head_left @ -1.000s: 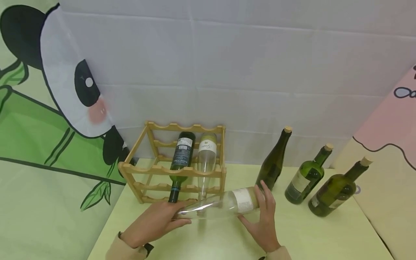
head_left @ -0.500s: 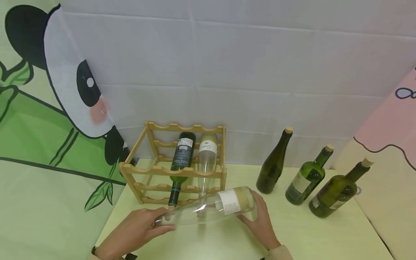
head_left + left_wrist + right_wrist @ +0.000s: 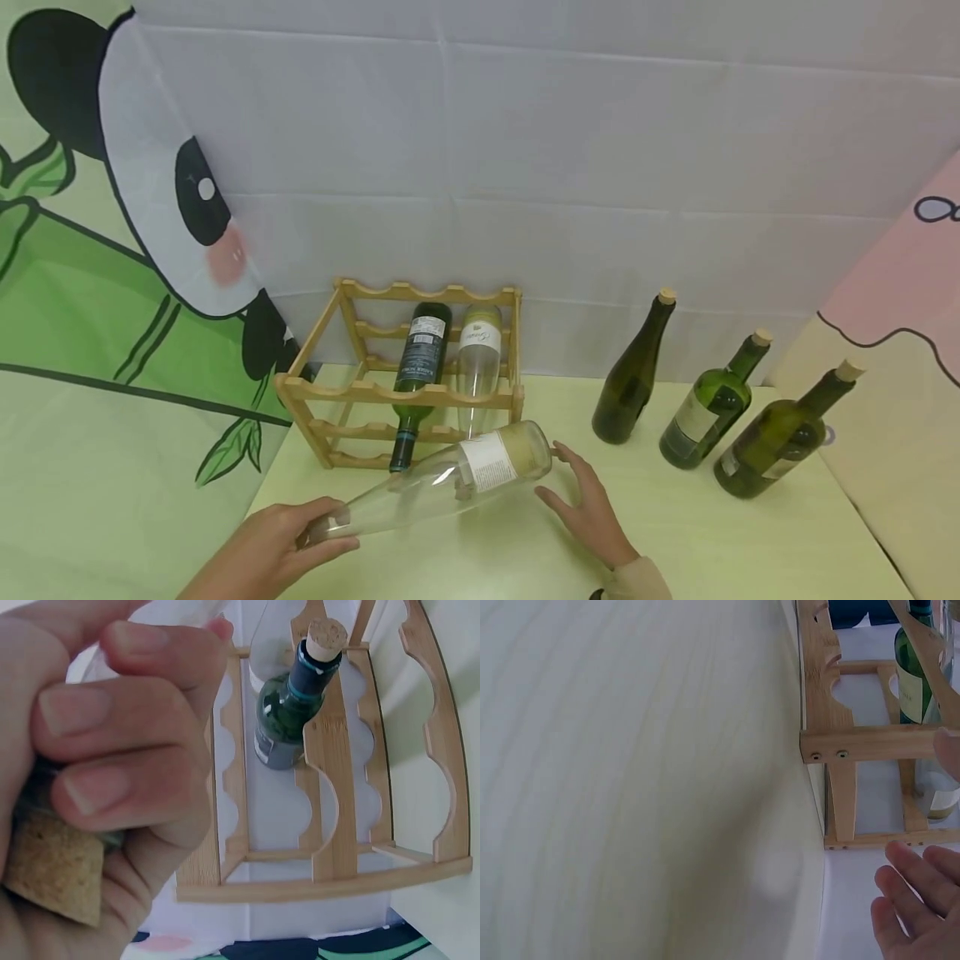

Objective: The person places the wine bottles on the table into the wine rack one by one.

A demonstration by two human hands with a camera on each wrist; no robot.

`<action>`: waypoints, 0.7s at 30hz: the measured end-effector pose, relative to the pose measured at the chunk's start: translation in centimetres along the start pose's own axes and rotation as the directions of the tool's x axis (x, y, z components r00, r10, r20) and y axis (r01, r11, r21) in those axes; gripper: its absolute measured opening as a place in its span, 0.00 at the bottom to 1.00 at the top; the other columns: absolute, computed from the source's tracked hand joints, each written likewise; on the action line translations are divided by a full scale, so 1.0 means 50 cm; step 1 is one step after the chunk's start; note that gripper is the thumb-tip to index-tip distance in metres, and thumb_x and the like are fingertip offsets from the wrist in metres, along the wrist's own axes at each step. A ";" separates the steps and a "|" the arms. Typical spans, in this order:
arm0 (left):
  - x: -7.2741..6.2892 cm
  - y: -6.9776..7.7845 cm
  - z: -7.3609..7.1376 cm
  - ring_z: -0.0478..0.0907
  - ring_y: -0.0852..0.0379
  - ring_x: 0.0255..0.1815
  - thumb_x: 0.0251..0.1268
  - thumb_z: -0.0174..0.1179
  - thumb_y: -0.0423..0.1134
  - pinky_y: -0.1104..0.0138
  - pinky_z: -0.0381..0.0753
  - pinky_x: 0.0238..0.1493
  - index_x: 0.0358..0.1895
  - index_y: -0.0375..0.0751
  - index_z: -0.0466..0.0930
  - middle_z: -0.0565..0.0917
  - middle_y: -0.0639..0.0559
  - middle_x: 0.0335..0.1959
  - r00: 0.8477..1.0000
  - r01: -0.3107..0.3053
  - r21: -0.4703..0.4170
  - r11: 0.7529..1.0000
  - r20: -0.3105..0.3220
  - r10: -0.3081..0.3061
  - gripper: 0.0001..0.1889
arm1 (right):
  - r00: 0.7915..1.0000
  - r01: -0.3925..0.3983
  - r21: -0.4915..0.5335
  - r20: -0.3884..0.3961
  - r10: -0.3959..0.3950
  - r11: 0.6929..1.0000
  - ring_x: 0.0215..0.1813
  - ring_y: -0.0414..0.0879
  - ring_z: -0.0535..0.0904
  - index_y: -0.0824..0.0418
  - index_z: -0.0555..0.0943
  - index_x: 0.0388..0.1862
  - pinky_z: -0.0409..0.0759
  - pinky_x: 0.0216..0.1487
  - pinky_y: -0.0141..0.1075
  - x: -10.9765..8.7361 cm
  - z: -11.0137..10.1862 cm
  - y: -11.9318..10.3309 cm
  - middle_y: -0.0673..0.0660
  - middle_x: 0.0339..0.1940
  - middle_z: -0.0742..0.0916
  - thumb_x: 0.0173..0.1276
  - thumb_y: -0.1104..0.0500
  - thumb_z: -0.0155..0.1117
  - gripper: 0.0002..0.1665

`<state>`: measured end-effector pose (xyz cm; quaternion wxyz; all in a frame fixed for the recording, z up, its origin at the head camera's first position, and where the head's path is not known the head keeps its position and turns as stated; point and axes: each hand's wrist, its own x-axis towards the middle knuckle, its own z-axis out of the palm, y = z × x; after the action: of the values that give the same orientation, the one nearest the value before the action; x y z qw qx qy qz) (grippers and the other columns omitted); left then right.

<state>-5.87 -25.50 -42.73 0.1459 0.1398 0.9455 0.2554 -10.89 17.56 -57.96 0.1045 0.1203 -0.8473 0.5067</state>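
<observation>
My left hand (image 3: 281, 542) grips a clear glass wine bottle (image 3: 420, 492) by its neck. In the left wrist view, the curled fingers (image 3: 120, 712) wrap the neck, with the cork (image 3: 56, 862) showing below them. The bottle is held at a slant in front of the wooden wine rack (image 3: 397, 396), its white-labelled base end up to the right. Just right of that base is my right hand (image 3: 592, 508), fingers extended and apart from the glass. A dark green bottle (image 3: 420, 358) and another clear bottle (image 3: 478, 358) lie in the rack, necks toward me.
To the right of the rack stand a dark slim bottle (image 3: 630, 375), a green labelled bottle (image 3: 705, 417) and an olive-green bottle (image 3: 783, 433), all corked. Behind the pale table (image 3: 675, 533) hangs a printed cloth (image 3: 555, 150).
The left hand has drawn the clear bottle left and toward me. My right hand has come off the bottle's base and shifted slightly left. The racked and standing bottles keep their places.
</observation>
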 end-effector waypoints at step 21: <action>-0.079 -0.087 -0.012 0.68 0.68 0.27 0.77 0.66 0.52 0.70 0.69 0.29 0.59 0.41 0.84 0.75 0.58 0.28 0.989 0.130 -0.058 0.990 -0.067 -0.134 0.20 | 0.987 -0.016 0.156 0.160 -0.009 0.988 0.78 0.63 0.71 0.60 0.65 0.84 0.64 0.76 0.70 0.064 0.070 -0.045 0.57 0.77 0.78 0.84 0.51 0.63 0.37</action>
<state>-3.25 -30.70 -43.70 0.1325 0.0638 0.9500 0.2754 -13.42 13.15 -56.74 0.0254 0.1668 -0.8106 0.5607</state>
